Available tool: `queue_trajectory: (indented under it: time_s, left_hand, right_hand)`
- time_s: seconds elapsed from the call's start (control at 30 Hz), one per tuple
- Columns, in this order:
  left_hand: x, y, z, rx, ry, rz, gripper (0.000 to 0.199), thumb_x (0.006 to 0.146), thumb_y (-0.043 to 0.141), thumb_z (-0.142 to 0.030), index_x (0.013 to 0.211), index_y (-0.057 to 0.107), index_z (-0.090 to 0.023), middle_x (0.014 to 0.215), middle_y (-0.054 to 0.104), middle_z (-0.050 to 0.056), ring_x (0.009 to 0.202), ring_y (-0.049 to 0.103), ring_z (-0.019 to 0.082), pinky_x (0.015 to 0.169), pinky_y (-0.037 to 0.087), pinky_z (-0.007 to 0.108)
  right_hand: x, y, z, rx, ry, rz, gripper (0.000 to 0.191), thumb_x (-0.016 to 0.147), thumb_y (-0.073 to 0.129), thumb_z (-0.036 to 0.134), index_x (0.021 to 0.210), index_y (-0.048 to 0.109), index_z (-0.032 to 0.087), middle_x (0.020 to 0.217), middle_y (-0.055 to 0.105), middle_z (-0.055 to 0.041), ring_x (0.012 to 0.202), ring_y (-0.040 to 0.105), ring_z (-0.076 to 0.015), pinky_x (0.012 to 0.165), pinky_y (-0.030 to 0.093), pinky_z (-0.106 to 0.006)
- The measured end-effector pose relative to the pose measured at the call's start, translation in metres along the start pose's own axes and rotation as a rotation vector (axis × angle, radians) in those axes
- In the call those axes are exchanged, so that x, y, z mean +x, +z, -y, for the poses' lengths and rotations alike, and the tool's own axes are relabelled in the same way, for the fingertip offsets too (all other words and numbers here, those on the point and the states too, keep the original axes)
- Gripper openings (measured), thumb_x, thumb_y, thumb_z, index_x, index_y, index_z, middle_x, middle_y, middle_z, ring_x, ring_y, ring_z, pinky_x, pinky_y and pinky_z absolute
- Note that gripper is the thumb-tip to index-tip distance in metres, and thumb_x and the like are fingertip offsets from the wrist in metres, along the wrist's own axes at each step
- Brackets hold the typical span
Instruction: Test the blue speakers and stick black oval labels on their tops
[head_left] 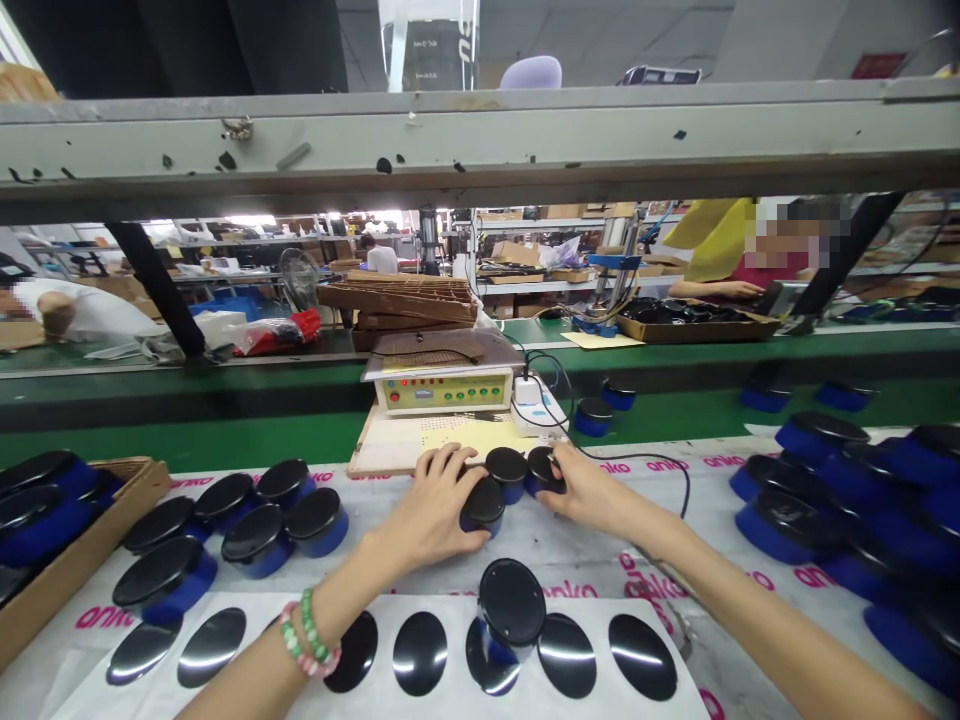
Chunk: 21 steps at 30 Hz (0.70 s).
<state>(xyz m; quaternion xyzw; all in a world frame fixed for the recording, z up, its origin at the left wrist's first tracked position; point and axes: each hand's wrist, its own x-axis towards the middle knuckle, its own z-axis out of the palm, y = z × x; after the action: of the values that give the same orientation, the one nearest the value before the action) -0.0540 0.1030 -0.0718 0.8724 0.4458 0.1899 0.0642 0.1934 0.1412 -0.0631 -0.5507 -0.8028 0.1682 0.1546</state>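
My left hand (439, 505), with two bead bracelets on its wrist, curves its thumb and fingers around a round blue piece with a glossy black top (484, 505). My right hand (585, 487) pinches a similar piece (538, 470) by its right side. Between the two sits another such piece (506, 470), close against both. Nearer to me, a black-topped piece (512, 603) rests on a white sheet (442, 705) that carries a row of shiny black discs (420, 653). It partly covers one disc.
More blue pieces stand in a group (257, 540) at left, in a cardboard box (150, 485) and in a pile (795, 525) at right. Behind my hands is a control box (450, 390) with a black cable. A shelf beam (480, 145) crosses overhead. Other people work beyond.
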Motion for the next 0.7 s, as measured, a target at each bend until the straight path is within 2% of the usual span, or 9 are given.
queue_trajectory:
  time_s: [0.07,0.13,0.23,0.3,0.33,0.4,0.5,0.6,0.7]
  left_hand:
    - [-0.012,-0.009,-0.009,-0.030,-0.018,0.010,0.050,0.078,0.063,-0.030,0.125,0.050,-0.021,0.139,0.039,0.013,0.131,0.029,0.032,0.106,0.026,0.054]
    - [-0.026,-0.017,-0.024,-0.135,-0.037,0.094,0.041,0.088,0.053,-0.035,0.128,0.048,-0.027,0.142,0.037,0.008,0.132,0.031,0.028,0.107,0.031,0.050]
    - [-0.040,-0.014,-0.051,-0.289,-0.064,0.369,0.071,0.082,0.058,-0.053,0.143,0.033,-0.029,0.152,0.025,0.009,0.138,0.024,0.032,0.109,0.032,0.052]
    - [-0.040,-0.004,-0.064,-0.261,-0.034,0.463,0.082,0.080,0.064,-0.046,0.148,0.025,-0.021,0.151,0.025,0.013,0.138,0.024,0.035,0.109,0.032,0.052]
    - [-0.037,0.001,-0.068,-0.221,-0.005,0.441,0.079,0.081,0.064,-0.039,0.147,0.027,-0.017,0.149,0.030,0.015,0.136,0.028,0.034,0.108,0.034,0.050]
    - [-0.030,0.009,-0.070,-0.127,0.058,0.312,0.068,0.081,0.065,-0.030,0.141,0.038,-0.013,0.140,0.043,0.016,0.128,0.038,0.032,0.105,0.038,0.046]
    - [-0.015,0.016,-0.062,-0.023,0.147,0.147,0.063,0.077,0.070,-0.036,0.131,0.047,-0.014,0.128,0.052,0.012,0.120,0.043,0.031,0.104,0.037,0.048]
    - [0.000,0.025,-0.054,-0.012,0.176,0.122,0.063,0.077,0.069,-0.044,0.130,0.047,-0.017,0.128,0.052,0.010,0.122,0.040,0.031,0.107,0.029,0.052]
    - [0.014,0.038,-0.051,-0.021,0.129,0.098,0.061,0.081,0.066,-0.039,0.134,0.045,-0.016,0.134,0.048,0.012,0.128,0.034,0.034,0.108,0.023,0.057]
  right_hand:
    - [-0.001,-0.019,-0.004,-0.015,0.052,-0.056,0.025,0.078,0.062,0.031,0.089,0.048,0.013,0.088,0.051,-0.0024,0.076,0.049,-0.0113,0.070,0.041,-0.026]
    - [0.007,-0.040,-0.018,-0.053,0.171,-0.151,0.022,0.085,0.056,0.033,0.093,0.050,0.013,0.087,0.052,-0.0023,0.075,0.049,-0.0114,0.070,0.042,-0.027]
    - [0.034,-0.059,-0.053,-0.112,0.365,-0.250,0.020,0.087,0.056,0.031,0.089,0.052,0.012,0.084,0.052,-0.0022,0.073,0.049,-0.0112,0.071,0.043,-0.028]
    - [0.054,-0.055,-0.076,-0.100,0.419,-0.240,0.022,0.086,0.058,0.033,0.088,0.053,0.011,0.083,0.053,-0.0018,0.072,0.050,-0.0105,0.069,0.044,-0.027]
    - [0.062,-0.050,-0.085,-0.082,0.423,-0.226,0.024,0.086,0.059,0.034,0.086,0.054,0.011,0.081,0.053,-0.0015,0.071,0.051,-0.0102,0.069,0.045,-0.027]
    - [0.072,-0.036,-0.097,-0.034,0.418,-0.217,0.025,0.086,0.060,0.036,0.084,0.055,0.011,0.079,0.054,-0.0008,0.070,0.052,-0.0098,0.068,0.046,-0.026]
    - [0.072,-0.027,-0.104,0.051,0.425,-0.305,0.027,0.084,0.062,0.036,0.082,0.054,0.011,0.078,0.053,-0.0007,0.071,0.051,-0.0100,0.067,0.046,-0.026]
    - [0.058,-0.042,-0.104,0.197,0.416,-0.464,0.030,0.083,0.062,0.040,0.084,0.051,0.012,0.082,0.054,-0.0020,0.071,0.052,-0.0100,0.065,0.047,-0.026]
    - [0.029,-0.072,-0.098,0.395,0.321,-0.605,0.037,0.082,0.060,0.046,0.082,0.041,0.015,0.100,0.056,-0.0062,0.076,0.056,-0.0107,0.066,0.050,-0.027]
